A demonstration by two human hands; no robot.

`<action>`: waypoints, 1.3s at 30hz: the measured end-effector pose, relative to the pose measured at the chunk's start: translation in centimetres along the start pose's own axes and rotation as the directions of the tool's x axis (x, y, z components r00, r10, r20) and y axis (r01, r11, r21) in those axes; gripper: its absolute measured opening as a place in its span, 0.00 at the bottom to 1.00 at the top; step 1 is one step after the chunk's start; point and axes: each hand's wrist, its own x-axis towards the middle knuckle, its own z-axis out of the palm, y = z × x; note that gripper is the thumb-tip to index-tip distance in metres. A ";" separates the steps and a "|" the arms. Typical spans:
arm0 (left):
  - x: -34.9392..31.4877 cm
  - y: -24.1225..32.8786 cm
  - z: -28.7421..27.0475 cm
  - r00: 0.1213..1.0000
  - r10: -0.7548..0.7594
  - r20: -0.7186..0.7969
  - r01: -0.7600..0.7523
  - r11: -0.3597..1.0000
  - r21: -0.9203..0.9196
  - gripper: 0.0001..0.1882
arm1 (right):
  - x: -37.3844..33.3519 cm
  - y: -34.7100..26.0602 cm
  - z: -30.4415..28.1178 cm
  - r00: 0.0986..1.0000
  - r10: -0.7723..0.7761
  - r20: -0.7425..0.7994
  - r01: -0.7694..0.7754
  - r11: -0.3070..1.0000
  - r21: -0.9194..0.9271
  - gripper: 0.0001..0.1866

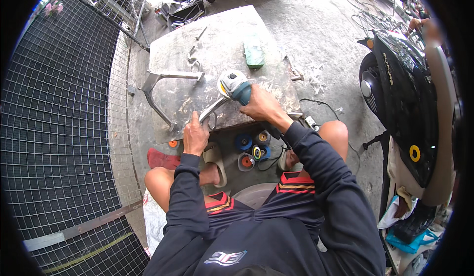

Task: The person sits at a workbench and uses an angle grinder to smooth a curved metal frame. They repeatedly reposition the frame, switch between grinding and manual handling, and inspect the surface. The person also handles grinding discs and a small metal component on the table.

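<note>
In my right hand (261,103) is a teal and silver angle grinder (236,84), gripped round its body. Its disc side rests at or just over the far end of a metal bar (213,109); whether it touches, I cannot tell. My left hand (196,135) is closed round the near end of that bar, close to the front edge of the low worktable (217,44). A bent, shiny metal bracket (157,81) lies left of the grinder. Past it are small curved metal pieces (192,54). A green block (254,54) lies farther back on the table.
Several grinding discs (243,142) lie on the floor between my feet, by a cable (270,163). A wire mesh panel (64,103) stands at the left. A black motorbike (405,93) stands close at the right. A black bin of metal scraps (185,9) sits beyond the table.
</note>
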 end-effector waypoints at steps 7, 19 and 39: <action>-0.1 -0.4 0.3 0.999 0.044 0.006 -0.044 0.999 0.031 0.11 | 0.1 -0.2 0.0 0.999 -0.036 -0.033 0.036 0.999 -0.014 0.29; 0.0 -2.8 1.0 0.984 0.179 -0.017 -0.175 0.974 0.146 0.21 | 0.5 0.8 1.1 0.983 -0.080 0.168 0.034 0.965 0.261 0.29; -0.5 -2.2 1.1 0.982 0.186 -0.003 -0.181 0.960 0.213 0.20 | 1.2 0.9 -0.9 0.991 0.019 0.135 -0.031 0.996 0.086 0.28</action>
